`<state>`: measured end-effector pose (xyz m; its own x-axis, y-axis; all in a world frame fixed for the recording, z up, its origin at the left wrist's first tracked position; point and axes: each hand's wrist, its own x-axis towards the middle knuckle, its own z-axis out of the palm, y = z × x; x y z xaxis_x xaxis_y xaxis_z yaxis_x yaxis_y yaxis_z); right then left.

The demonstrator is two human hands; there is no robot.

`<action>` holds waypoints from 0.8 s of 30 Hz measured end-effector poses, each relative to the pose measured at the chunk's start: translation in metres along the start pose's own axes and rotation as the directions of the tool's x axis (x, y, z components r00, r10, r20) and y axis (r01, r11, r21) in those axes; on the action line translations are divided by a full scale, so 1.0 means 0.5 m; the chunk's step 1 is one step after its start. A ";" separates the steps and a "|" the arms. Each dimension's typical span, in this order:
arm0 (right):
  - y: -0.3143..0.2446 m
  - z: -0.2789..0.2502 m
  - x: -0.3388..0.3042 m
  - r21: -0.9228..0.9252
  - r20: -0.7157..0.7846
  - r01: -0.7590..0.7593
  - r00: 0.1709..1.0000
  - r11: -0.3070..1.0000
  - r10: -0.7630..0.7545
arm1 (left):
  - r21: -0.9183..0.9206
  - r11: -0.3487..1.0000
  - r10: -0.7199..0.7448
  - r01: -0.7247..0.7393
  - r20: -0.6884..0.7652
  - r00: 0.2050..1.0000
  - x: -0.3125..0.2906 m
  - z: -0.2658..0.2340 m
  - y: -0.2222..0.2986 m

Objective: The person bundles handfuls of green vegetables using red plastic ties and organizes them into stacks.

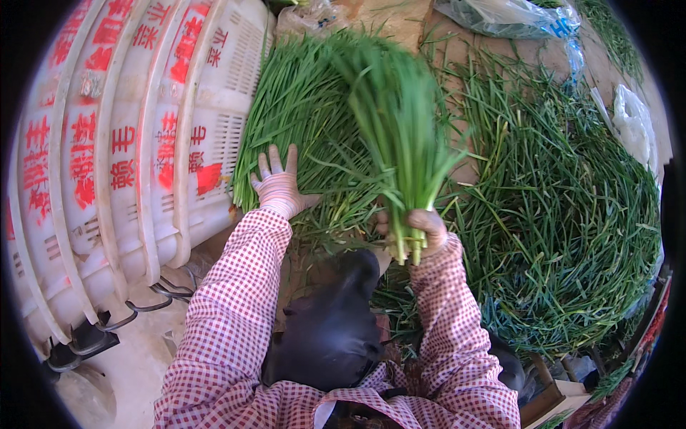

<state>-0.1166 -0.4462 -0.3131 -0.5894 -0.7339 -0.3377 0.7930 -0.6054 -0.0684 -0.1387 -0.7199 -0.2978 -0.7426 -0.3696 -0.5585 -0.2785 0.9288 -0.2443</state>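
Observation:
My right hand [421,232] is wrapped round the pale stalk ends of a bunch of garlic chives [396,129]. The leaves of that bunch fan upward and blur with motion. My left hand [281,187], in a striped pale glove, lies with fingers spread on the near left edge of a wide pile of long green chives [300,107]. The held bunch hides part of that pile's right side. Both my arms wear red-and-white checked sleeves.
Stacked white plastic crates [214,93] with red markings stand at the left. A big heap of loose leaves [557,214] spreads along the right. Clear plastic bags [493,18] lie at the back. My dark-covered knee [329,322] is below my hands. A wooden box edge [554,404] shows lower right.

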 end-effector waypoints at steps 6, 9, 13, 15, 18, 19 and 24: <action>-0.107 0.011 -0.197 -0.191 -0.329 0.227 0.902 0.955 -0.280 | 0.050 0.999 -0.023 0.021 0.039 0.999 -0.023 0.002 0.014; -0.140 0.038 -0.312 -0.380 -0.459 0.222 0.797 0.898 -0.392 | 0.063 0.998 0.011 -0.023 0.195 0.981 -0.030 -0.039 0.015; -0.130 0.097 -0.441 -0.566 -0.495 0.182 0.704 0.804 -0.508 | 0.096 0.963 0.243 -0.251 0.085 0.966 -0.043 -0.204 0.051; -0.108 0.138 -0.476 -0.657 -0.403 0.255 0.677 0.710 -0.616 | -0.224 0.830 0.497 -0.510 -0.114 0.860 -0.136 -0.297 0.128; -0.073 0.228 -0.514 -0.723 -0.394 0.228 0.639 0.652 -0.661 | -0.845 0.257 0.830 -0.469 -0.055 0.555 -0.362 -0.322 0.255; -0.060 0.248 -0.515 -0.772 -0.346 0.221 0.639 0.596 -0.686 | -0.854 0.281 0.807 -0.437 -0.035 0.589 -0.370 -0.259 0.307; 0.069 0.302 -0.543 -0.891 -0.357 -0.436 0.506 0.125 -0.785 | -0.911 -0.308 0.865 0.275 -0.148 0.480 -0.565 -0.109 0.402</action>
<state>0.0474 -0.3144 -0.0820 -0.8656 0.2136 -0.4528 0.4933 0.5188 -0.6982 -0.0181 -0.4275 -0.1460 -0.6875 0.6294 -0.3623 -0.6728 -0.3642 0.6440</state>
